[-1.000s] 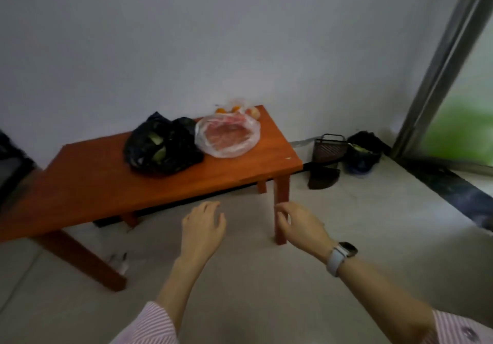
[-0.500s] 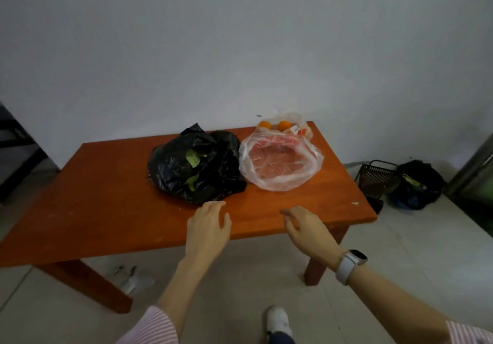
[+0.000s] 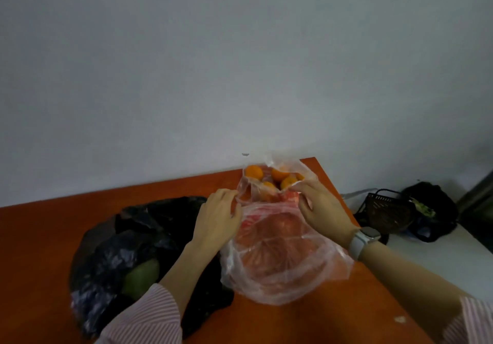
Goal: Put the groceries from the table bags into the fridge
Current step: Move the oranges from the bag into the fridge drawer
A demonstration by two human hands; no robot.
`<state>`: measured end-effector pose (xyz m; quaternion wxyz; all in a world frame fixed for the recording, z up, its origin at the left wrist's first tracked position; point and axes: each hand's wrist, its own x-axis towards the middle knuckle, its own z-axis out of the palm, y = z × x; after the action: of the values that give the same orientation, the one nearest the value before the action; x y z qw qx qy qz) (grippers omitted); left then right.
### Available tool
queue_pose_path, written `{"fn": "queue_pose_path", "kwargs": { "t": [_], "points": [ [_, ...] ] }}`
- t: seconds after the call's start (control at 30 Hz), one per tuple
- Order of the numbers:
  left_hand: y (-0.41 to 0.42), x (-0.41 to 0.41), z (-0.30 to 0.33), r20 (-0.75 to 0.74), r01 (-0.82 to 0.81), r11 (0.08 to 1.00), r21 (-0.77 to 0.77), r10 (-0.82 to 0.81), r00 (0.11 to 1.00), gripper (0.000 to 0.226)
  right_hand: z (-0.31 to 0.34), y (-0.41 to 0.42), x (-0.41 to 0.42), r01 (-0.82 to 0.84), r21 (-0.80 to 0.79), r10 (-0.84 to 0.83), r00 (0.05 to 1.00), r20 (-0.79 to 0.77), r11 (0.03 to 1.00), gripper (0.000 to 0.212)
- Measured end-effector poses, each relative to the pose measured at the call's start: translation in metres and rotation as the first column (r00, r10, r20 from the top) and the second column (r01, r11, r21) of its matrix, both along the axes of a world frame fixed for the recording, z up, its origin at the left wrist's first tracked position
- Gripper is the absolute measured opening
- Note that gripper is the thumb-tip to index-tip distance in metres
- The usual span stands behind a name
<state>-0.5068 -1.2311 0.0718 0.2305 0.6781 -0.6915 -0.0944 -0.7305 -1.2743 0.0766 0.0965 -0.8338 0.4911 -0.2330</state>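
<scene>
Left hand [image 3: 217, 219] and right hand [image 3: 324, 207] pinching bag of oranges [image 3: 269, 183] between them

No writing, label, brand or number can be read anywhere here. The clear bag [image 3: 282, 258] on the table [image 3: 40, 237] shows only blurred red and white patches (print or contents, too soft to tell). The black bag [image 3: 128, 253] left of it bears no lettering. The watch [image 3: 364, 239] beside the clear bag has a dark face with no digits visible.
</scene>
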Motion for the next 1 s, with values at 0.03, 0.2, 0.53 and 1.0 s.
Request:
{"fn": "queue_pose_path", "kwargs": {
  "t": [0.03,0.2,0.53,1.0],
  "points": [
    [-0.020,0.002,-0.003,-0.009,0.006,1.000,0.001,-0.006,1.000,0.032,0.001,-0.017,0.004,-0.054,-0.045,0.052,0.998,-0.046,0.998,0.029],
    [-0.110,0.016,-0.033,-0.036,0.015,0.999,0.030,-0.014,0.999,0.029,-0.019,-0.101,0.027,-0.367,-0.204,0.239,0.851,-0.468,0.908,0.032],
    [-0.217,0.002,-0.106,-0.151,0.136,0.980,0.146,-0.114,0.982,0.039,-0.099,-0.238,0.023,-0.170,0.104,0.177,0.502,-0.847,0.980,0.058],
    [-0.283,-0.019,-0.175,-0.148,0.003,0.971,0.241,0.033,0.988,0.055,-0.175,-0.338,-0.001,0.125,0.550,0.044,0.958,-0.283,0.826,0.024]
  ]
}}
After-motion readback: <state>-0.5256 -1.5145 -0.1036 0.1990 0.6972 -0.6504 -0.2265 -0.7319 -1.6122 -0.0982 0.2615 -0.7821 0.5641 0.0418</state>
